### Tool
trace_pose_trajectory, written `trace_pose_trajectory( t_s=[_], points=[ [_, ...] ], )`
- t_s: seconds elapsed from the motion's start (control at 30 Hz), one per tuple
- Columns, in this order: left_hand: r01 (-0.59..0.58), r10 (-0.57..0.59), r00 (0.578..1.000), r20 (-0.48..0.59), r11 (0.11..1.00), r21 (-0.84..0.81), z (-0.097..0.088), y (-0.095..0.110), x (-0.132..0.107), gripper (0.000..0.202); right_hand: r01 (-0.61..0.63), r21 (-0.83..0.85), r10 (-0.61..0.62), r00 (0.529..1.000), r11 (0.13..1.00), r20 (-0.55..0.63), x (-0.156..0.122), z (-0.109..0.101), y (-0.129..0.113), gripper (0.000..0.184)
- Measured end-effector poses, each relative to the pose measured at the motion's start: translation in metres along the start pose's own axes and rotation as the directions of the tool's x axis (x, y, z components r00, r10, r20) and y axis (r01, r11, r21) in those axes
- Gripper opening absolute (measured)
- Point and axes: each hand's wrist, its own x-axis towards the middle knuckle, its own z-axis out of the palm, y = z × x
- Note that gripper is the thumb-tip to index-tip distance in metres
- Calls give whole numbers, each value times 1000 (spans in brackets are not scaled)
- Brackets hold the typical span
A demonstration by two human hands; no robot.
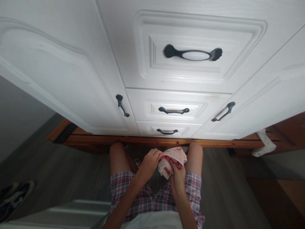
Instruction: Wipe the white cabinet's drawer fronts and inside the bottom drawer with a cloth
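I sit facing a white cabinet, knees close to its base. Both hands hold a bunched red-and-white cloth (173, 158) above my lap. My left hand (149, 163) pinches the cloth's left edge with curled fingers. Under the cloth, my right hand (177, 173) grips its lower right part, thumb on top. My plaid shorts (152, 197) lie below the hands.
The white cabinet has three drawers with dark handles (192, 54), (173, 111), (167, 131) and a door on each side with handles (122, 106), (223, 112). A wooden plinth (147, 140) runs along its base. A white rag (264, 144) hangs at right. Dark shoes (13, 195) sit on the grey floor at left.
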Motion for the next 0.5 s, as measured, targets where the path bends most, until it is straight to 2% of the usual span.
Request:
trace_pose_trajectory(
  t_s=[0.1,0.17,0.3,0.4,0.5],
  points=[
    [17,-17,997,-70,1000,-4,3,5,-3,31,57,-135,-69,994,989,-89,6,-3,9,73],
    [8,-4,997,-81,999,44,9,11,-8,34,101,-233,-136,981,967,-138,9,-1,14,68],
    [-89,82,996,42,973,212,28,19,-21,32,157,-278,-194,975,947,-110,10,9,14,50],
    [-101,80,992,93,964,245,36,17,-29,32,165,-268,-186,981,949,-54,8,11,11,48],
    [-71,47,995,93,959,275,36,13,-34,31,75,-220,-87,995,973,-46,3,8,9,48]
  ],
)
